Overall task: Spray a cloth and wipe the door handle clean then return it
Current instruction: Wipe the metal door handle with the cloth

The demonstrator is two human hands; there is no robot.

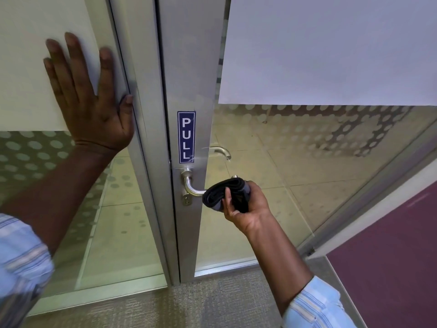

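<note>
A silver lever door handle (191, 185) sticks out of the aluminium door frame (189, 79), below a blue PULL sticker (186, 137). A dark folded cloth (224, 194) is wrapped around the lever's outer end, and my right hand (246, 204) is shut on the cloth there. My left hand (88, 95) lies flat with fingers spread on the frosted glass panel to the left, thumb against the frame edge. A keyhole (186, 199) sits just under the handle's base. No spray bottle is in view.
A second handle (221, 151) shows through the glass on the door's far side. Glass panels with dotted frosting (331, 129) stand left and right. Grey carpet (189, 304) lies underfoot, a maroon floor area (390, 256) at the right.
</note>
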